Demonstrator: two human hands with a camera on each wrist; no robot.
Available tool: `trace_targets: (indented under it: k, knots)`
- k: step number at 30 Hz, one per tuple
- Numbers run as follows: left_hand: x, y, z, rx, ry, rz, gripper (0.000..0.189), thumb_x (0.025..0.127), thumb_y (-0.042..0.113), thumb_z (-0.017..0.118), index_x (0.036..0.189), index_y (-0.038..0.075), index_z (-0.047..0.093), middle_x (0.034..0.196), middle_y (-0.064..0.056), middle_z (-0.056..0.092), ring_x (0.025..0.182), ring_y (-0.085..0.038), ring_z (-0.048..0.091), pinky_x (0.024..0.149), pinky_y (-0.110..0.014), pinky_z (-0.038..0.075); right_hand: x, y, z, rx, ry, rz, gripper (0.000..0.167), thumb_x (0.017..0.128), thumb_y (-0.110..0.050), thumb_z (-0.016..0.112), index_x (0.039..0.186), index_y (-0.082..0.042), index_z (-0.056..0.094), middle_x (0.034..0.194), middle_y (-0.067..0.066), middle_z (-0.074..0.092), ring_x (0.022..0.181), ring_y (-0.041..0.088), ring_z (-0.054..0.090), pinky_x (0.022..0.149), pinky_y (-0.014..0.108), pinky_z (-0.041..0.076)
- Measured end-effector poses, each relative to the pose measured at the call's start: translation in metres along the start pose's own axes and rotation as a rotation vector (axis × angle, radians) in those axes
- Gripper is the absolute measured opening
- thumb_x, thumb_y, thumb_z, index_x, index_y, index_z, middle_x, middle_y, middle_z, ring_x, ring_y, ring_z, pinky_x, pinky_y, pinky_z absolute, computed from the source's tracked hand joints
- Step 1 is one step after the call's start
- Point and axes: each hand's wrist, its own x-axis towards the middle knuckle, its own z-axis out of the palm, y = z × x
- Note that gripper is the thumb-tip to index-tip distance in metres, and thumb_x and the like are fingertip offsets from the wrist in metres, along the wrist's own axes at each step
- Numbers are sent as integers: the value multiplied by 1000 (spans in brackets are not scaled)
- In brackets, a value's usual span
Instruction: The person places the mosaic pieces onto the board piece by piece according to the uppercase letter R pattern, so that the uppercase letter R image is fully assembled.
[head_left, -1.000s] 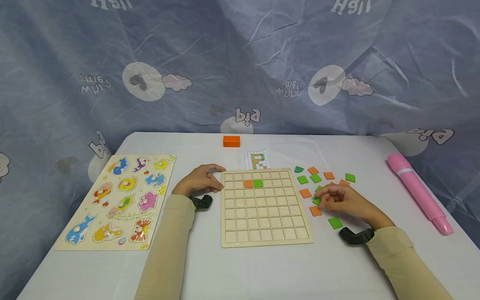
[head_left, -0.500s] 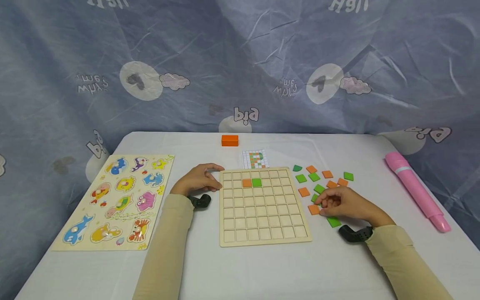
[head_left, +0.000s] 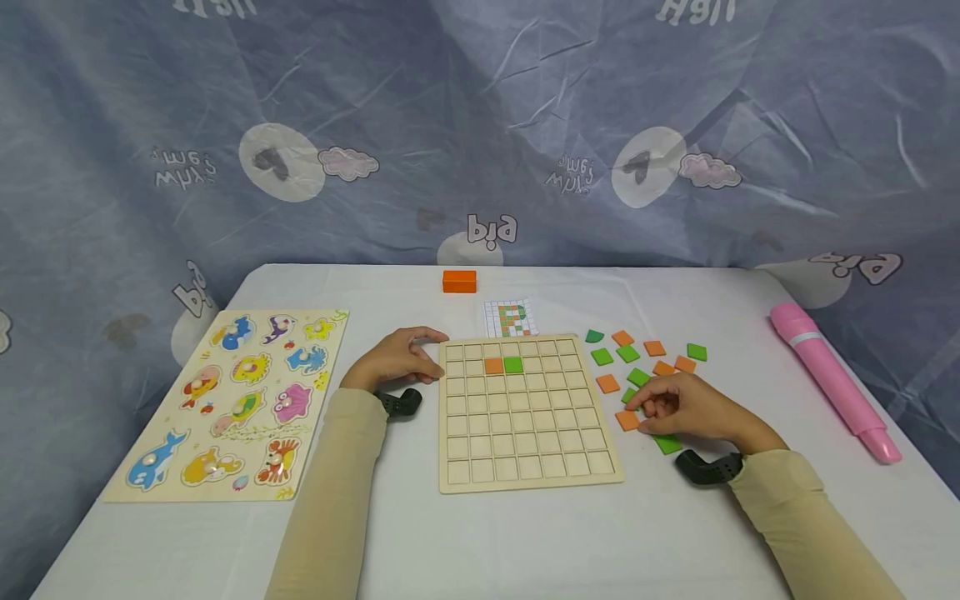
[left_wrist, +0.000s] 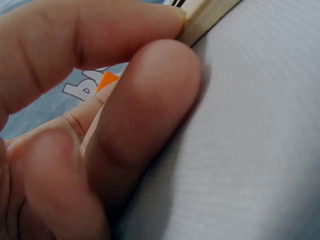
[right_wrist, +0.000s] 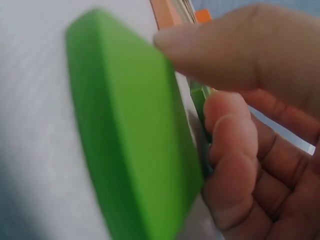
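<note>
In the head view a pale wooden grid board [head_left: 531, 492] lies flat, with one orange square tile [head_left: 494, 366] and one green square tile [head_left: 513, 364] side by side in its second row. My left hand [head_left: 396, 360] touches the board's left edge near the far corner; the left wrist view shows a fingertip against that wooden edge [left_wrist: 197, 25]. To the right of the board, my right hand [head_left: 686, 410] has thumb and index finger at the edges of a flat-lying orange tile [head_left: 627, 420]. A green tile [right_wrist: 145, 130] looms large beside the thumb in the right wrist view.
Several loose green and orange tiles, including a rounded green piece [head_left: 594, 336], lie beyond the right hand. A pattern card [head_left: 512, 318] and an orange block [head_left: 460, 282] are behind the board. A sea-animal puzzle [head_left: 225, 400] lies left, a pink tube-shaped object [head_left: 834, 379] right.
My right hand has shifted from the green tiles slightly nearer, to the orange tile. The left hand keeps its place at the board; the head view has shifted slightly.
</note>
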Motion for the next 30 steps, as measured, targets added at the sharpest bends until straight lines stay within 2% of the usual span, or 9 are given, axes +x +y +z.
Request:
trace_targets:
  k: [7, 15, 25, 30]
  knots:
    - [-3, 3, 2, -24, 3, -6, 69, 87, -3, 83, 152, 4, 57, 72, -3, 71, 64, -13, 67, 57, -20, 48, 1, -1, 0, 14, -10, -12, 20, 87, 5, 85, 105, 3, 77, 82, -4, 62, 67, 6, 52, 57, 21, 46]
    - [-2, 2, 2, -42, 8, -7, 69, 87, -4, 83, 151, 3, 58, 72, -3, 71, 63, -12, 67, 56, -20, 48, 2, -4, 0, -7, 23, 5, 19, 90, 3, 83, 107, 0, 75, 84, -8, 63, 71, 7, 56, 61, 22, 49]
    - [0, 1, 3, -5, 19, -2, 69, 87, -1, 84, 151, 3, 58, 75, -3, 72, 64, -12, 68, 57, -20, 48, 10, -14, -1, -19, 55, -13, 21, 91, 6, 81, 108, -1, 72, 90, -5, 66, 72, 9, 57, 63, 23, 49]
    - [0, 0, 2, 5, 20, 0, 68, 87, -1, 83, 150, 3, 58, 74, -2, 72, 64, -11, 68, 59, -21, 49, 21, -25, -2, -56, 70, 46, 21, 91, 2, 82, 109, -3, 72, 89, -5, 65, 74, 9, 56, 67, 24, 49]
